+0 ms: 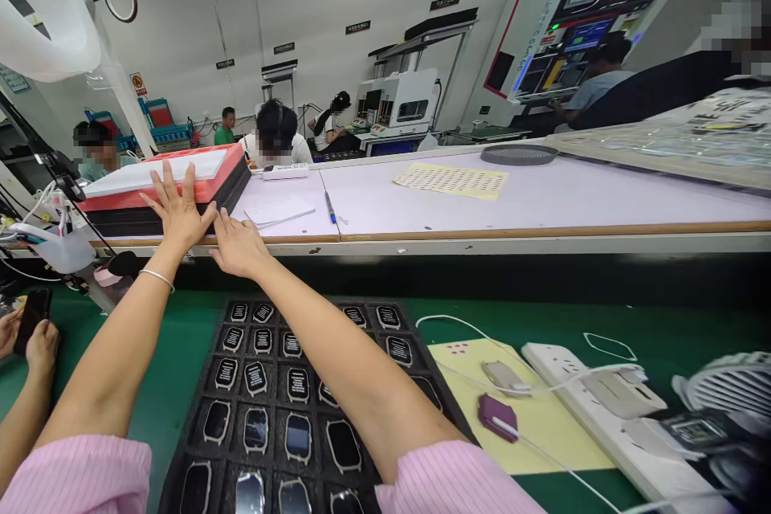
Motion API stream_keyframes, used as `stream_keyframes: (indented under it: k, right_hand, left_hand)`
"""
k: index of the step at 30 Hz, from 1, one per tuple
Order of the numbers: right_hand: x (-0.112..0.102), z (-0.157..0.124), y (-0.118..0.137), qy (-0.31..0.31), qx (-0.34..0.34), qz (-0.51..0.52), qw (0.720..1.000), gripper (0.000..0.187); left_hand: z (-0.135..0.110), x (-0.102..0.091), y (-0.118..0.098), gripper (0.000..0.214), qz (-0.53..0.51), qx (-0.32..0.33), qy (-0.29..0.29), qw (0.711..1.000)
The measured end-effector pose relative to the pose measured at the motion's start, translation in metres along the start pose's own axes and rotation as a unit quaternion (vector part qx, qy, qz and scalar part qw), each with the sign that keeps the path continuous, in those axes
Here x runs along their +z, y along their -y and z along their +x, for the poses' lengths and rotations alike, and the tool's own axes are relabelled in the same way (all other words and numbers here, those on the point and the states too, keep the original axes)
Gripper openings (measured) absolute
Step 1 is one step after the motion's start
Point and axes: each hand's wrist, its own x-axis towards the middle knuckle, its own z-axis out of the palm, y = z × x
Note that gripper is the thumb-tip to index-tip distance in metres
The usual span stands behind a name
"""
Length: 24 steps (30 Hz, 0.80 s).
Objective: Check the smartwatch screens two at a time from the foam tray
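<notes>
Both my arms reach forward over a black tray (198, 418) of several small watch bodies on the green mat. My left hand (176, 210) lies flat and spread against the near side of a stack of black trays (126, 218) topped with a red tray (208, 177) and a white sheet, on the raised white shelf. My right hand (238, 245) rests at the shelf's front edge beside the stack's corner, fingers curled down against the edge, and nothing shows in it.
On the shelf (542, 201) lie a pen (331, 207), papers, a yellow sticker sheet (451, 179) and a round grey dish (519, 153). At right on the mat: power strip (578, 393), cables, purple charger (497, 416). Another person's hand holds a phone (31, 320) at left. Workers sit beyond.
</notes>
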Motion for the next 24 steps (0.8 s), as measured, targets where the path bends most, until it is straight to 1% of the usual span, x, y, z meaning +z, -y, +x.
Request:
stream_keyframes:
  k: [2,4,5,6,7,8,9,10,11,12,13,14,15,16,17,19,22,24]
  right_hand:
    - [-0.003,-0.010,0.003,0.006,-0.004,-0.007,1.000,0.077]
    - [-0.006,-0.037,0.005,-0.001,-0.031,-0.015,0.999,0.072]
    - [-0.008,-0.056,0.005,-0.006,-0.056,-0.014,0.998,0.069]
    - [-0.011,-0.078,0.003,-0.007,-0.101,-0.006,0.995,0.066]
    - [-0.014,-0.102,-0.001,0.012,-0.153,0.011,0.988,0.060]
    - [-0.019,-0.126,-0.007,0.048,-0.185,0.035,0.981,0.051]
    - [-0.024,-0.149,-0.016,0.087,-0.192,0.064,0.975,0.042]
    - [-0.029,-0.171,-0.027,0.113,-0.171,0.090,0.975,0.037]
    - [-0.034,-0.190,-0.040,0.123,-0.126,0.106,0.979,0.034]
    - [-0.038,-0.208,-0.054,0.127,-0.059,0.107,0.984,0.033]
    - [-0.041,-0.223,-0.067,0.137,0.019,0.093,0.986,0.032]
    - [-0.043,-0.236,-0.078,0.158,0.091,0.072,0.981,0.030]
    - [-0.045,-0.248,-0.088,0.200,0.144,0.053,0.968,0.030]
    - [-0.045,-0.259,-0.095,0.243,0.186,0.037,0.951,0.028]
    - [-0.046,-0.269,-0.099,0.279,0.215,0.024,0.936,0.025]
    - [-0.045,-0.287,-0.102,0.320,0.249,0.006,0.914,0.022]
    - [-0.045,-0.310,-0.100,0.335,0.288,-0.024,0.897,0.029]
    - [-0.047,-0.325,-0.099,0.341,0.308,-0.031,0.888,0.031]
  left_hand:
    - [-0.003,-0.004,-0.004,0.089,-0.015,-0.008,0.005,1.000]
    - [-0.012,-0.012,-0.010,0.092,-0.026,-0.016,0.002,1.000]
    - [-0.019,-0.016,-0.013,0.092,-0.029,-0.019,-0.005,0.999]
    - [-0.030,-0.020,-0.018,0.091,-0.031,-0.017,-0.015,0.999]
    - [-0.043,-0.023,-0.023,0.089,-0.032,-0.006,-0.022,0.999]
    - [-0.059,-0.024,-0.029,0.083,-0.036,0.015,-0.028,0.999]
    - [-0.077,-0.025,-0.035,0.076,-0.046,0.048,-0.023,0.998]
    - [-0.096,-0.023,-0.042,0.066,-0.062,0.089,-0.006,0.994]
    - [-0.117,-0.021,-0.050,0.055,-0.084,0.142,0.037,0.986]
    - [-0.137,-0.018,-0.058,0.042,-0.113,0.206,0.093,0.967]
    - [-0.156,-0.014,-0.066,0.033,-0.139,0.265,0.174,0.938]
    - [-0.174,-0.009,-0.075,0.028,-0.156,0.304,0.251,0.906]
    - [-0.189,-0.005,-0.085,0.027,-0.166,0.325,0.317,0.876]
    - [-0.202,0.000,-0.096,0.027,-0.174,0.326,0.364,0.855]
    - [-0.212,0.004,-0.109,0.026,-0.180,0.317,0.397,0.842]
    - [-0.225,0.012,-0.136,0.027,-0.192,0.300,0.440,0.824]
    - [-0.231,0.022,-0.176,0.026,-0.204,0.293,0.456,0.815]
    - [-0.232,0.027,-0.195,0.026,-0.200,0.282,0.461,0.817]
